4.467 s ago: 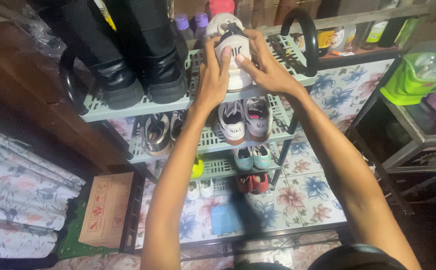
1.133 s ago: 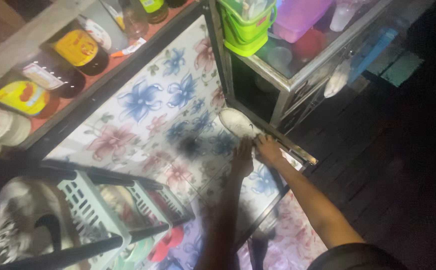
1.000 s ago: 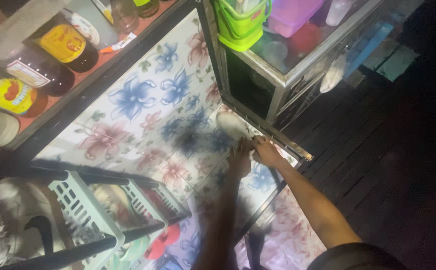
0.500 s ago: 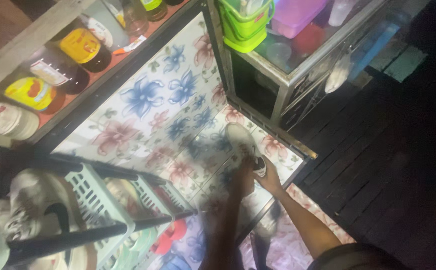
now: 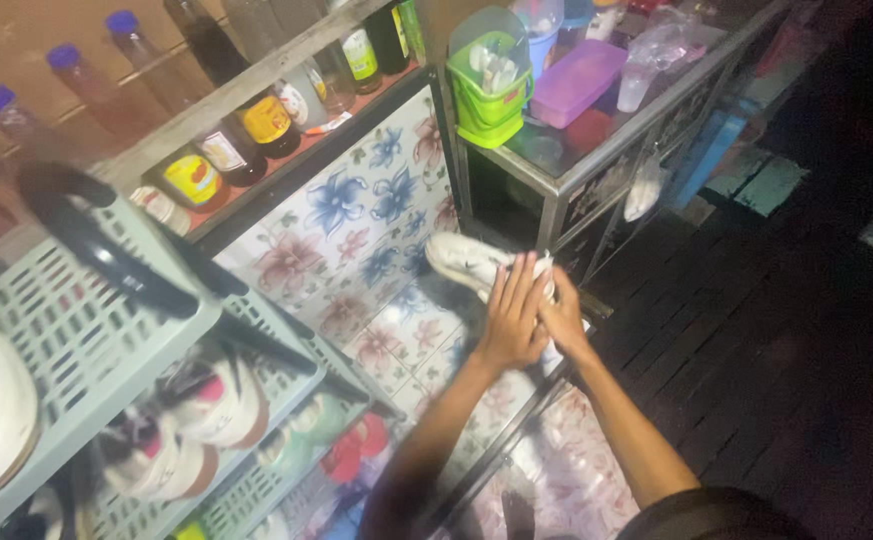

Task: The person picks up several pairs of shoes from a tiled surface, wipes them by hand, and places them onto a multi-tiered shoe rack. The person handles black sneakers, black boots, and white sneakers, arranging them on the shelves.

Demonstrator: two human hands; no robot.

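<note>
Both hands [image 5: 528, 315] around white shoe [image 5: 468, 264], beside metal stand [image 5: 566, 195].

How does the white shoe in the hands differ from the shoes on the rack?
The white shoe is lifted off the floral tiles, gripped by both hands, left and right; the rack shoes rest untouched on a grey shelf. It is alone; they sit in pairs. All are sneakers.

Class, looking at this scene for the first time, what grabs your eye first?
Both hands, left hand and right hand, grip a white shoe in the middle, above the flowered tiles. At left stands a pale green shoe rack; a bright green basket sits on the metal stand above.
</note>
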